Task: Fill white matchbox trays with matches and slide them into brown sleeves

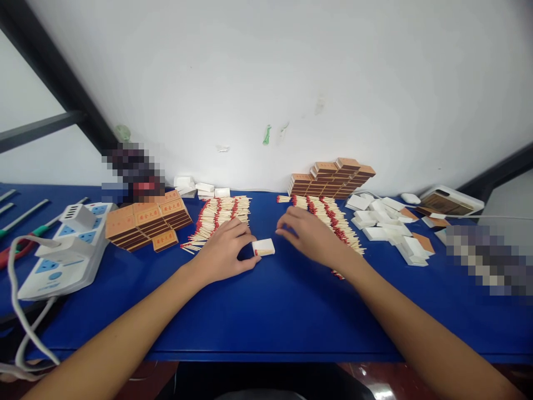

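A small white matchbox tray (pixel 265 245) lies on the blue table with red-tipped matches at its left end. My left hand (pixel 227 249) grips that end between thumb and fingers. To the right of the tray, my right hand (pixel 306 230) is raised a little, thumb and fingertips drawn together; whether anything is pinched there is too small to tell. Beneath and beyond my right hand spreads a band of loose matches (pixel 339 225). Another pile of matches (pixel 219 214) lies behind my left hand, which partly hides it.
Filled-looking orange matchboxes are stacked at left (pixel 145 219) and against the wall at right (pixel 333 179). White empty trays (pixel 381 218) lie heaped at right, and several more trays (pixel 204 189) at back left. A white power strip (pixel 69 253) with cables and a phone (pixel 449 201) flank the table.
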`<state>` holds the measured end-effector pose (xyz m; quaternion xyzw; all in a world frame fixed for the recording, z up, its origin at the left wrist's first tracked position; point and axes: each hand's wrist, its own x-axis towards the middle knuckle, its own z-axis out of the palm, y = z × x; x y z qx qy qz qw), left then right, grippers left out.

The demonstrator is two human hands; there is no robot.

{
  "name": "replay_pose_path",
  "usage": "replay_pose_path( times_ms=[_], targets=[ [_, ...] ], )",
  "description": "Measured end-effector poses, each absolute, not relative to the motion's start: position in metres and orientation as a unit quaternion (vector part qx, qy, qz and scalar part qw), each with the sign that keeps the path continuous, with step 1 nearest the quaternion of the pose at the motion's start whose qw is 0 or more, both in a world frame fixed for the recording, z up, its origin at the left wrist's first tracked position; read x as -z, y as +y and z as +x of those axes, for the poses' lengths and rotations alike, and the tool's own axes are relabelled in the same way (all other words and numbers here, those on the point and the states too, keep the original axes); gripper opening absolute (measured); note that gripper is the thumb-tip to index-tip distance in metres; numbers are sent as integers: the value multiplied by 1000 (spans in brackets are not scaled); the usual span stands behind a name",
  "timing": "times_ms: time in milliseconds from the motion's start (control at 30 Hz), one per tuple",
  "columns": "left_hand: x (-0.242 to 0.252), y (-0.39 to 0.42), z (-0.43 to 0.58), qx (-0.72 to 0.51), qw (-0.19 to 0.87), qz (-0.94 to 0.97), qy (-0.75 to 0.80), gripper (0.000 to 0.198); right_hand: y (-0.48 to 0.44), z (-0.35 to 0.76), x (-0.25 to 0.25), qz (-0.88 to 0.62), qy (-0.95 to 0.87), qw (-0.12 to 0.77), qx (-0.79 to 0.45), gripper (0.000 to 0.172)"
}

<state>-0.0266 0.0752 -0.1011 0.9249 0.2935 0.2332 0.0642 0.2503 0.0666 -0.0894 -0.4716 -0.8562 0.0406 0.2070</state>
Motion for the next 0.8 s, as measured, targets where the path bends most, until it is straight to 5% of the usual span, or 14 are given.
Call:
replay_pose_path(
  times_ms=[800],
  targets=[
    [101,76,-27,-218,73,927,295,26,134,328,113,-554,-815,170,18,18]
  ],
)
